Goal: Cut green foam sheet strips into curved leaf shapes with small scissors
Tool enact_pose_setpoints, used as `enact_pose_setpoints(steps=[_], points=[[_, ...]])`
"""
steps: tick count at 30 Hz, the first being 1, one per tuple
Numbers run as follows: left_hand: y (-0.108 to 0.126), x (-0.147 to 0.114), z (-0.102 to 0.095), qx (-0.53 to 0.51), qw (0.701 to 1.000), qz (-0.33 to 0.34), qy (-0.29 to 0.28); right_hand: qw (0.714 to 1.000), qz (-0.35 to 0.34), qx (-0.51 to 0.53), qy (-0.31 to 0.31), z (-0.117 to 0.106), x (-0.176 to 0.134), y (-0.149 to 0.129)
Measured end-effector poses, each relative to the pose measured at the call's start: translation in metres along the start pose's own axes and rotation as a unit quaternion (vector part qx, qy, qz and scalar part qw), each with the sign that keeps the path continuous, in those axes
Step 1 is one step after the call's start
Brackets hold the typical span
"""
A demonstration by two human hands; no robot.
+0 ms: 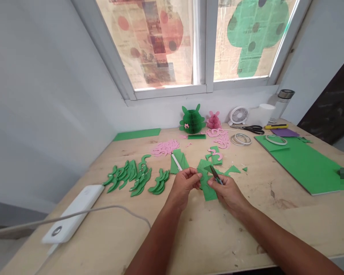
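Note:
My left hand [187, 183] pinches the left edge of a green paper piece [208, 193], which has faint curved lines drawn on it. In my right hand [227, 191] is a pair of small scissors [216, 175], dark blades pointing up and left, close against the paper. The right fingers also seem to touch the sheet; the scissors' handles are mostly hidden. Just beyond my left hand, a white pen [176, 162] rests on another green paper piece [183, 158]. Green offcuts [232, 169] and a pink curved cutout [217, 154] lie past the right hand.
Piles of green cutouts [141, 177] and pink cutouts [164, 148] lie leftward. A white power strip [74, 214] and grey cable [114, 207] are nearer. Behind stand paper figures [192, 121] and a fan [239, 115]; tape rolls [243, 139], black-handled scissors [253, 129] and a green sheet stack [306, 168] sit right.

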State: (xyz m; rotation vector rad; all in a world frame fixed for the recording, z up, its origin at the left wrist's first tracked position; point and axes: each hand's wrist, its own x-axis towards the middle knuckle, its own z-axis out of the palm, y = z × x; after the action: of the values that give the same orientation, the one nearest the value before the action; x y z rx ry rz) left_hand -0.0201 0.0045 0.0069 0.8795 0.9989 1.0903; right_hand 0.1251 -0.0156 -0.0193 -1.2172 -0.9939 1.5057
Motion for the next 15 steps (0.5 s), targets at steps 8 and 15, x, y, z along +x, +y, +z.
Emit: enact_pose_setpoints(steps=[8, 15], points=[[0.000, 0.000, 0.001, -0.034, 0.998, 0.018, 0.052, 0.997, -0.014, 0.048, 0.053, 0.000, 0.001, -0.009], [0.001, 0.000, 0.001, -0.122, 0.987, 0.020, 0.104, 0.995, -0.006, 0.103, 0.009, -0.004, 0.004, -0.005]])
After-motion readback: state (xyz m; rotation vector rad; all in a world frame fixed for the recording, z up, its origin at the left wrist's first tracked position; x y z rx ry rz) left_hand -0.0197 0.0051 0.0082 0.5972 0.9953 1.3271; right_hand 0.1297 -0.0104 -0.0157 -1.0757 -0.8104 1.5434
